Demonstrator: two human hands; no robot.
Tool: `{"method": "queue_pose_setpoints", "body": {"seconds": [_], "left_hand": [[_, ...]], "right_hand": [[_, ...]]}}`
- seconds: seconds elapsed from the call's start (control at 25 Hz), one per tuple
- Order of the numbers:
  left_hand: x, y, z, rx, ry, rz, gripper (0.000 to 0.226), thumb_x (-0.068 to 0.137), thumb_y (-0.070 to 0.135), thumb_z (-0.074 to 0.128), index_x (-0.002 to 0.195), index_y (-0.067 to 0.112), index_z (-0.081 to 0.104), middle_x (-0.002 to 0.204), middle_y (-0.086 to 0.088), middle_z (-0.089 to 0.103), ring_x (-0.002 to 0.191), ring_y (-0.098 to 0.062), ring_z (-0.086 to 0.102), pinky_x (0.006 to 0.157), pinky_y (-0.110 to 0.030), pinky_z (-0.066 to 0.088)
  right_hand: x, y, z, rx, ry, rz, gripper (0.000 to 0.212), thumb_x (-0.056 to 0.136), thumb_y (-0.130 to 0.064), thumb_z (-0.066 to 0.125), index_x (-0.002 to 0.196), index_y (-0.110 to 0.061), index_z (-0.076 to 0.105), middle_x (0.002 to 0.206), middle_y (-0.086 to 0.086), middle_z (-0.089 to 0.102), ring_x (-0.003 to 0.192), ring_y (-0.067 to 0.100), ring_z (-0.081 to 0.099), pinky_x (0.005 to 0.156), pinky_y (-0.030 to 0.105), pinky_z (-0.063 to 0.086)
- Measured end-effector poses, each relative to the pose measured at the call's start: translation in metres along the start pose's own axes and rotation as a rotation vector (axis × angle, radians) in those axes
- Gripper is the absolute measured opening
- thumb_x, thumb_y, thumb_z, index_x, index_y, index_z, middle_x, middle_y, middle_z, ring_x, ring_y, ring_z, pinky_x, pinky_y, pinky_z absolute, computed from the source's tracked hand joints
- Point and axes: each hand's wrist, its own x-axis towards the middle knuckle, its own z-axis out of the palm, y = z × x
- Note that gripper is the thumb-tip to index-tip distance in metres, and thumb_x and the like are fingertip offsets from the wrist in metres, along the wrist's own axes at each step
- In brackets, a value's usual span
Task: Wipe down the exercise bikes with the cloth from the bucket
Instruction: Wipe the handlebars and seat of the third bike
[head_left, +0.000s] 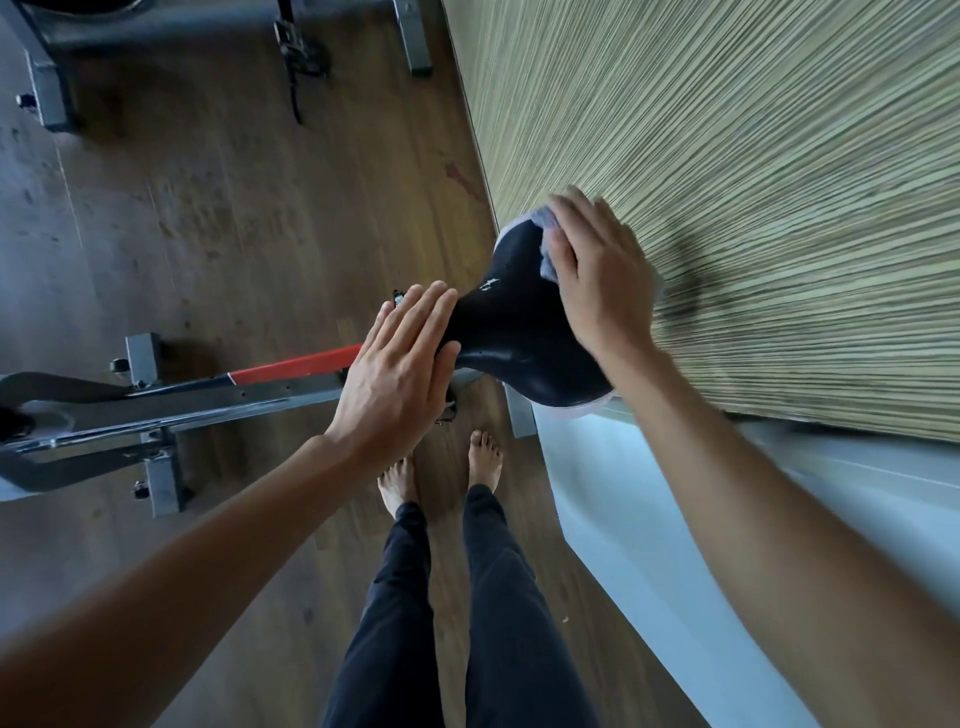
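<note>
We observe one exercise bike (208, 410) standing on a dark wooden floor (234, 208). Its grey frame runs in from the left edge of the view and carries a red section (301, 366) just ahead of the seat post. Its black saddle (519, 332) lies close beside a wall of fine pale striping (727, 156), wide rear end nearest the wall.

The left hand (395, 374) lies flat on the narrow nose of the saddle, fingers straight and together, pressing down and gripping nothing.

The right hand (597, 280) rests palm down on the wide rear end of the saddle, at the edge nearest the wall. Its fingers bend over a pale blue-grey cloth (548, 262) and hold it against the saddle surface. Most of the cloth is hidden under the hand. We see only its bunched edges beside the fingers and at the far rim of the saddle.

The saddle surface shows a sheen. We cannot tell whether it is wet.

A second bike (156, 26) stands well apart at the top edge of the view, and a strapped pedal (296, 52) hangs from it.

Below the saddle we note the person's bare feet (485, 457) on the floor, and dark trousers (498, 597). A pale ledge (649, 519) runs along the foot of the wall.
</note>
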Motion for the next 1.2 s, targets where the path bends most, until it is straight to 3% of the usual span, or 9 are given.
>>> {"method": "queue_pose_setpoints", "body": {"seconds": [0.16, 0.32, 0.48, 0.64, 0.76, 0.84, 0.92, 1.04, 1.2], "left_hand": [[0.000, -0.001, 0.003, -0.011, 0.026, -0.004, 0.045, 0.107, 0.025, 0.036, 0.148, 0.006, 0.041, 0.154, -0.011, 0.041, 0.148, -0.023, 0.031, 0.122, -0.044, 0.023], [0.003, -0.001, 0.002, -0.013, 0.020, -0.008, 0.045, 0.107, 0.025, 0.036, 0.147, 0.005, 0.042, 0.153, -0.012, 0.042, 0.147, -0.024, 0.032, 0.122, -0.045, 0.024], [0.002, 0.000, 0.001, -0.012, 0.018, 0.003, 0.045, 0.107, 0.025, 0.036, 0.147, 0.005, 0.043, 0.153, -0.012, 0.043, 0.146, -0.024, 0.033, 0.121, -0.045, 0.025], [0.001, 0.000, 0.003, -0.020, 0.037, 0.006, 0.044, 0.107, 0.023, 0.038, 0.146, 0.004, 0.043, 0.152, -0.012, 0.044, 0.145, -0.026, 0.035, 0.121, -0.045, 0.025], [0.001, 0.000, 0.002, -0.028, 0.025, 0.005, 0.045, 0.108, 0.025, 0.037, 0.147, 0.005, 0.043, 0.152, -0.012, 0.044, 0.146, -0.025, 0.034, 0.122, -0.044, 0.025], [0.002, 0.000, 0.001, -0.021, 0.017, 0.005, 0.045, 0.108, 0.025, 0.036, 0.147, 0.004, 0.042, 0.152, -0.012, 0.043, 0.146, -0.025, 0.034, 0.122, -0.043, 0.024], [0.003, 0.000, 0.000, -0.021, 0.007, 0.002, 0.044, 0.107, 0.024, 0.037, 0.147, 0.004, 0.042, 0.152, -0.013, 0.044, 0.145, -0.026, 0.034, 0.122, -0.043, 0.023], [0.002, 0.001, 0.000, -0.018, 0.005, -0.002, 0.045, 0.108, 0.025, 0.036, 0.147, 0.005, 0.042, 0.153, -0.012, 0.043, 0.146, -0.026, 0.033, 0.123, -0.043, 0.023], [0.000, 0.002, 0.000, -0.021, 0.017, -0.016, 0.045, 0.108, 0.026, 0.035, 0.147, 0.005, 0.042, 0.153, -0.012, 0.043, 0.146, -0.026, 0.033, 0.122, -0.045, 0.024]], "right_hand": [[-0.089, -0.017, 0.005, -0.079, -0.005, -0.156, 0.044, 0.109, -0.035, 0.031, 0.149, -0.024, 0.044, 0.159, -0.005, 0.035, 0.151, 0.022, 0.025, 0.122, 0.044, 0.020], [-0.028, -0.010, 0.003, -0.110, -0.035, -0.337, 0.040, 0.108, -0.036, 0.034, 0.141, -0.027, 0.055, 0.151, -0.007, 0.048, 0.145, 0.022, 0.038, 0.119, 0.043, 0.027], [0.011, 0.002, -0.001, 0.002, 0.004, -0.015, 0.040, 0.107, -0.040, 0.033, 0.142, -0.033, 0.051, 0.153, -0.009, 0.045, 0.143, 0.020, 0.040, 0.114, 0.042, 0.037], [-0.090, -0.017, 0.009, -0.113, 0.102, 0.098, 0.045, 0.109, -0.034, 0.032, 0.152, -0.024, 0.038, 0.162, -0.001, 0.031, 0.150, 0.026, 0.026, 0.119, 0.046, 0.026], [-0.110, -0.035, 0.015, -0.140, 0.022, -0.048, 0.045, 0.109, -0.035, 0.031, 0.153, -0.025, 0.037, 0.162, -0.003, 0.029, 0.152, 0.023, 0.019, 0.123, 0.046, 0.017], [-0.068, -0.028, 0.010, -0.115, -0.025, -0.228, 0.043, 0.109, -0.035, 0.031, 0.149, -0.025, 0.045, 0.158, -0.005, 0.037, 0.150, 0.022, 0.026, 0.123, 0.046, 0.019], [-0.027, -0.016, 0.005, -0.110, -0.065, -0.285, 0.044, 0.109, -0.037, 0.029, 0.147, -0.026, 0.048, 0.156, -0.006, 0.040, 0.149, 0.022, 0.029, 0.123, 0.045, 0.019], [-0.013, -0.003, 0.002, -0.071, -0.024, -0.053, 0.046, 0.108, -0.040, 0.025, 0.151, -0.030, 0.039, 0.160, -0.008, 0.034, 0.151, 0.022, 0.023, 0.124, 0.044, 0.017], [-0.084, -0.044, 0.014, -0.065, 0.135, 0.376, 0.051, 0.107, -0.040, 0.021, 0.157, -0.028, 0.026, 0.165, -0.005, 0.022, 0.153, 0.021, 0.016, 0.124, 0.045, 0.016]]}}
